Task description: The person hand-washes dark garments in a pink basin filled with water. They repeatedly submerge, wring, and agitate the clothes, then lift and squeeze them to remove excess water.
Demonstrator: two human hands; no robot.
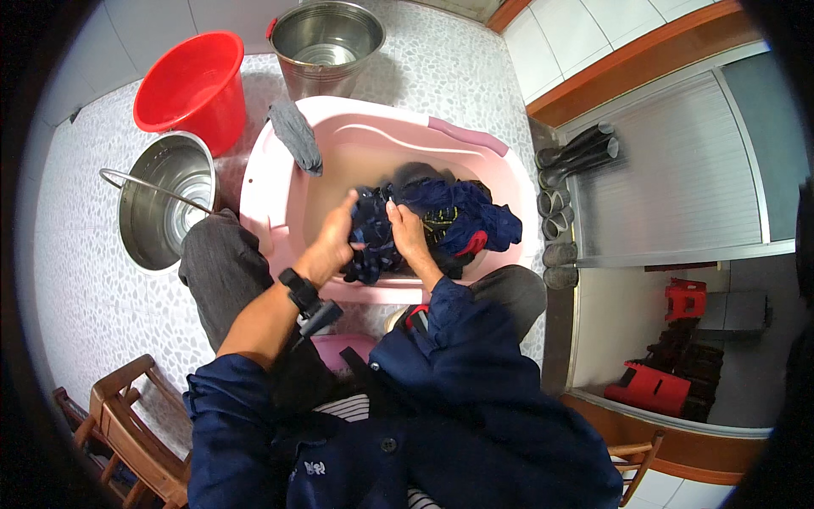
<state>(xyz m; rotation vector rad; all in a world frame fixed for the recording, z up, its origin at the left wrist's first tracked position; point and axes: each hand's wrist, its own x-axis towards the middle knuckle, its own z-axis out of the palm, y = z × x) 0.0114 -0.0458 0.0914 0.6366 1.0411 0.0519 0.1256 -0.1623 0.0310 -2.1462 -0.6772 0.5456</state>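
Note:
A pink plastic tub (267,191) of cloudy water stands before me, between my knees. My left hand (334,238) grips the left edge of a wet dark patterned garment (375,223). On the same cloth, further right, my right hand (408,232) is closed with its thumb on top. Dark blue wet clothes (486,213) with yellow-patterned and red parts lie heaped beside it, partly in the water. A grey cloth (297,137) hangs over the tub's upper left rim. The fingertips of both hands are partly hidden in the fabric.
A red plastic bucket (197,95) and two metal buckets, one at the left (143,223) and one at the top (324,70), stand around the tub. Black boots (575,153) and several shoes line the doorway at right. A wooden chair (137,426) is at lower left.

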